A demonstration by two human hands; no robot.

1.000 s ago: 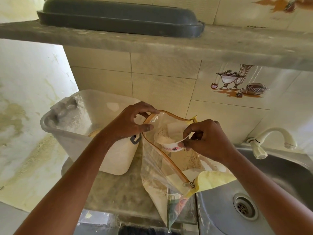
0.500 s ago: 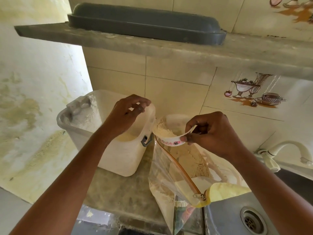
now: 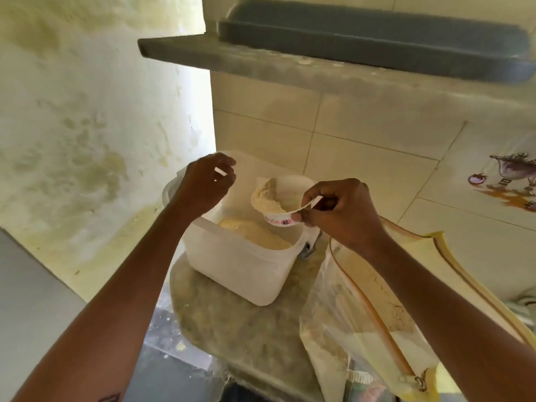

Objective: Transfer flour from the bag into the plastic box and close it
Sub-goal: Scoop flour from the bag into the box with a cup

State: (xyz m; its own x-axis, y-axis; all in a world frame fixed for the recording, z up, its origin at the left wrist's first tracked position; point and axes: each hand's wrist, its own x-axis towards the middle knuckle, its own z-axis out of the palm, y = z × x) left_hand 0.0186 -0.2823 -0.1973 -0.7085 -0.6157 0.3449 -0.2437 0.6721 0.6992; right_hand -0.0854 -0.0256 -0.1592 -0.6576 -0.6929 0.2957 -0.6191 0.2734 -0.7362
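Wall (image 3: 87,126): stained plaster, left of the scene.
Shelf (image 3: 290,59): grey slab above the work, with a dark tray (image 3: 377,44) on it.
Worktop (image 3: 246,329): stone, dusted with flour; carries the box and the bag.
Bag (image 3: 362,300): clear plastic with a yellow zip edge, open at the top, just right of the box; flour clings inside. How much is left I cannot tell.
Box (image 3: 240,271): white plastic, open, on the worktop near the wall; a mound of flour (image 3: 258,236) already lies inside. A grey latch (image 3: 309,250) shows on its right end. No lid for it can be made out.
Left hand (image 3: 206,184): above the box's far-left rim, fingers loosely curled; whether they pinch the rim or hold nothing I cannot tell.
Right hand (image 3: 339,210): fingers pinch the near rim of the bowl.
Bowl (image 3: 278,201): small, white, red-patterned band, heaped with flour, held over the box's right end.
Step in hand (judgement): tipping this scoop into the box.
How to do it well: lower the bowl inside the walls before tilting; tip away from the latch side, toward the middle; turn slowly so the heap slides rather than puffs; steady the box with the left hand.
Progress (judgement): midway; closing not yet done.
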